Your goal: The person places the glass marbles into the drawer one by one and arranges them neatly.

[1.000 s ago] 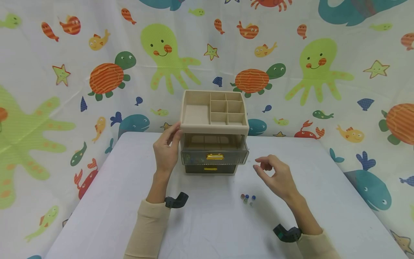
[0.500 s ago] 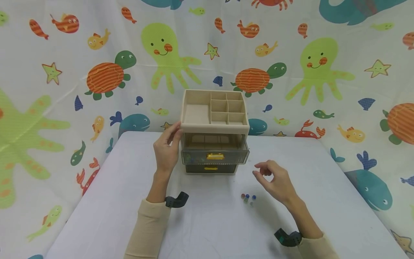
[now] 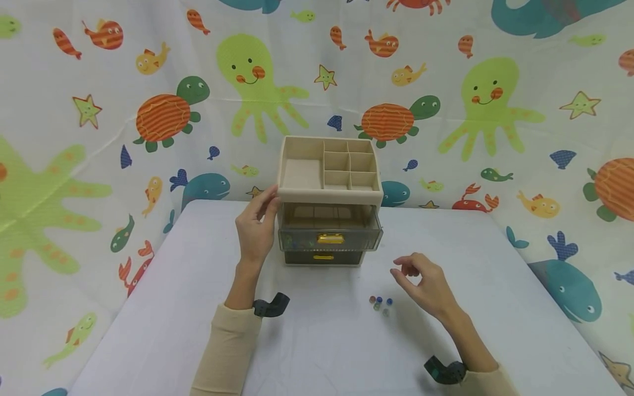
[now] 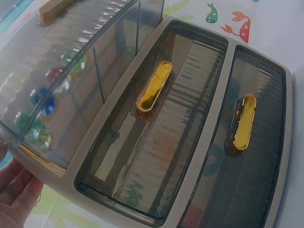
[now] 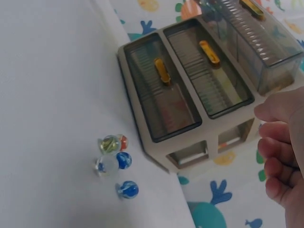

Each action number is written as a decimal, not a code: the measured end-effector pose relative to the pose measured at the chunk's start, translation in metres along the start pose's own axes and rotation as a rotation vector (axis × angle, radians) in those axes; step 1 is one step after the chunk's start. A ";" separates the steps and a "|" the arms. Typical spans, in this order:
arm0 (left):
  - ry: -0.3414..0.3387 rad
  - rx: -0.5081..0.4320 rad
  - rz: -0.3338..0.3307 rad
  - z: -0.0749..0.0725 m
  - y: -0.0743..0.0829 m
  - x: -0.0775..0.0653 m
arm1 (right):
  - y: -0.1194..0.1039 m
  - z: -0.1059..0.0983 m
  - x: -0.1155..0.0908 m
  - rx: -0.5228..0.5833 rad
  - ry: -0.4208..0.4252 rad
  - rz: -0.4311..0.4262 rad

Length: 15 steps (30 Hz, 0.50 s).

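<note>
A cream desktop organizer (image 3: pixel 329 197) has its top clear drawer (image 3: pixel 299 240) pulled out. Several glass marbles (image 4: pixel 42 100) lie inside that drawer along its front, green, blue and reddish. My left hand (image 3: pixel 255 234) rests its fingertips on the organizer's left side near the top, beside the drawer. Over the table, right of the organizer, my right hand (image 3: pixel 426 283) hovers with loosely bent fingers and thumb apart; nothing shows between them. Below and left of it, a small group of marbles (image 5: pixel 124 160) sits on the white cloth, blue, clear, yellowish and reddish.
Divided open compartments (image 3: pixel 349 162) top the organizer, and two lower drawers (image 4: pixel 156 128) with gold handles are shut. A sea-animal curtain (image 3: pixel 337 71) hangs close behind. White cloth (image 3: pixel 317 341) covers the table in front.
My right hand has moved down and slightly toward the front, nearer the level of the marbles on the cloth. My left hand and the drawer have stayed in place.
</note>
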State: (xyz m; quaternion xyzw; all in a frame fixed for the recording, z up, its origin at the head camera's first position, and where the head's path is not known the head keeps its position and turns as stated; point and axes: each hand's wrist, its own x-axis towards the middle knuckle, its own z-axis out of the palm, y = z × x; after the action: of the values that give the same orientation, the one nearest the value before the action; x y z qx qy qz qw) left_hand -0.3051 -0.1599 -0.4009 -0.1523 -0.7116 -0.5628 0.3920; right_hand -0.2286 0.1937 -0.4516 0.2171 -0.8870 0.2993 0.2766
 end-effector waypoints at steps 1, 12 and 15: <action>-0.001 -0.002 0.000 0.000 0.000 0.000 | 0.001 0.000 -0.001 0.001 -0.002 -0.001; 0.001 -0.005 -0.001 0.000 0.000 0.001 | 0.007 0.006 -0.013 -0.008 -0.040 0.012; 0.002 -0.002 0.001 0.000 0.000 0.001 | 0.008 0.008 -0.016 -0.018 -0.056 0.020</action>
State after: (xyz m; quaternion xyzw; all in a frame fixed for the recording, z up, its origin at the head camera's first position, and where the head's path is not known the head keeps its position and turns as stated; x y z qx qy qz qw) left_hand -0.3058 -0.1597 -0.4004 -0.1524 -0.7105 -0.5636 0.3930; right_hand -0.2236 0.1975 -0.4699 0.2139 -0.8992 0.2879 0.2507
